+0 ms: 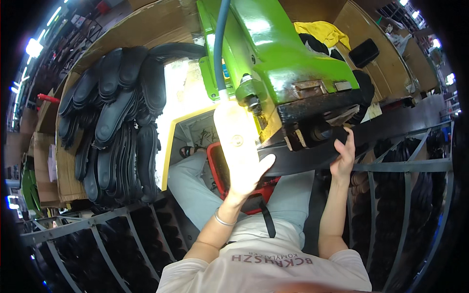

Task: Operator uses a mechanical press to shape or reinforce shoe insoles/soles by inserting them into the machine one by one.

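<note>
A green machine (273, 53) stands before me, with a dark, worn head (317, 105) at its lower front. My right hand (344, 156) is at the right of this head, thumb and fingers round the end of a dark rounded piece (338, 134) that looks like a black shoe sole; its other end is hidden under the head. My left hand (246, 178) is below a brightly glowing lamp (237, 139). Its thumb points out toward a long black surface (298, 163) under the head, while glare and the lamp hide the other fingers.
Black shoe soles (115, 122) lie heaped left of the machine, in a cardboard box (73, 171). A red bin (215, 156) stands between my knees. Metal racks (97, 229) with dark items flank me. A yellow cloth (325, 34) lies behind the machine.
</note>
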Action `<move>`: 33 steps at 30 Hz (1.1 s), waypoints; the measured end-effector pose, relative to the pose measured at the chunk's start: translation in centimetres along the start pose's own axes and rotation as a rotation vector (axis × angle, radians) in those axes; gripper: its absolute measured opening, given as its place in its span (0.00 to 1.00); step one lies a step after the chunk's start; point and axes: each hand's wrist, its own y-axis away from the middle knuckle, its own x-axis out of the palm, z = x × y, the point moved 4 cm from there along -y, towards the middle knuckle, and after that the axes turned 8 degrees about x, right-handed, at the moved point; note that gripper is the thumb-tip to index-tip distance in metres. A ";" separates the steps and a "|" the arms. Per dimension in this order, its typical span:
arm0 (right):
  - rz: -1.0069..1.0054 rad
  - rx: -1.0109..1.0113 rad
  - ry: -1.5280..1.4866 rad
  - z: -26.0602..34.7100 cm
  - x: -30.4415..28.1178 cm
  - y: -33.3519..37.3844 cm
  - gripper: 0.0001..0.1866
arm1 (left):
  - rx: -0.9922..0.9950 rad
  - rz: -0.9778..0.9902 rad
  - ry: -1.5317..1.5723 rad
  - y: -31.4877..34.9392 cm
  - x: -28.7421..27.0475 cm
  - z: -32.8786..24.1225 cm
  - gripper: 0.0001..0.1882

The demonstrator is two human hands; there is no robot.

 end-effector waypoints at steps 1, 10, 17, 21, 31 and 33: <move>0.035 0.015 -0.030 0.0 1.2 -0.8 0.24 | -0.031 0.002 0.140 -0.1 -0.6 0.1 0.15; 0.100 0.085 -0.034 -5.7 7.2 0.3 0.29 | -0.157 -0.107 0.375 1.6 -8.5 -0.2 0.13; 0.229 0.106 0.007 -7.8 12.0 2.8 0.22 | -0.313 -0.281 0.479 7.5 -12.2 2.6 0.08; 0.271 0.088 0.092 -7.9 12.5 2.5 0.19 | -0.415 0.077 0.384 8.9 -11.1 3.0 0.13; 0.052 -0.036 -0.078 -4.1 6.6 0.4 0.16 | 0.071 0.190 -0.004 -1.7 -6.9 -4.5 0.13; 0.032 -0.036 -0.111 -4.4 6.6 0.6 0.16 | 0.099 0.193 0.063 -2.6 -7.1 -5.3 0.13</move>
